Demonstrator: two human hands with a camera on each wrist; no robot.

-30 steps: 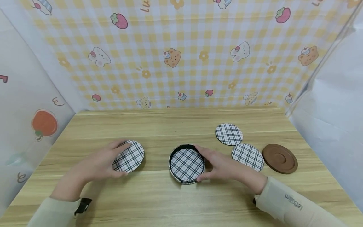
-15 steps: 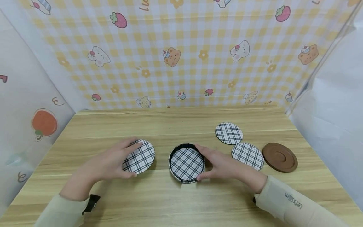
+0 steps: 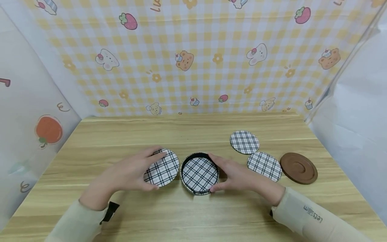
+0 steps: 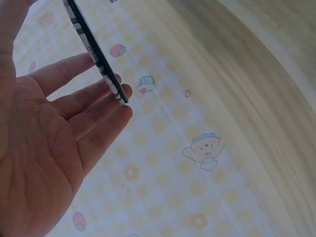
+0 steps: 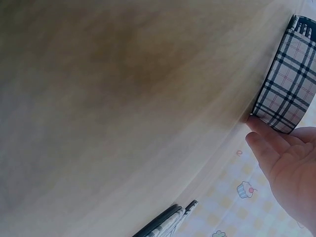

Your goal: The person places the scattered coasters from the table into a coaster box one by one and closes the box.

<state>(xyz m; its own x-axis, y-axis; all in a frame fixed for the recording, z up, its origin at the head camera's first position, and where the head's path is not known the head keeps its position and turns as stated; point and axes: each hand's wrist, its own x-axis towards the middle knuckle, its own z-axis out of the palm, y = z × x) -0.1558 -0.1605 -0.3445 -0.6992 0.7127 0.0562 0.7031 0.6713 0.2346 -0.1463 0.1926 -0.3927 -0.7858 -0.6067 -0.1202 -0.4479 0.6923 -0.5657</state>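
Observation:
My left hand [image 3: 133,173] grips a round plaid coaster [image 3: 164,169] by its edge, thumb on the near side and fingers on the far side. In the left wrist view the coaster [image 4: 101,59] shows edge-on as a thin disc, raised off the table. Just right of it stands a round plaid holder [image 3: 184,181] with a black inner wall. A plaid coaster [image 3: 200,174] lies inside it. My right hand [image 3: 234,176] holds the holder's right side between thumb and fingers; the holder's plaid outer wall [image 5: 289,74] shows in the right wrist view.
Two more plaid coasters lie flat to the right, one farther back [image 3: 244,142] and one nearer [image 3: 263,165], their edges meeting. Beside them is a brown round coaster [image 3: 297,168] with a recessed centre. A yellow checked cloth [image 3: 205,77] hangs behind the wooden table [image 3: 193,218].
My left hand has carried its coaster rightward, from well left of the holder to right beside its rim. My right hand and the holder have stayed in place.

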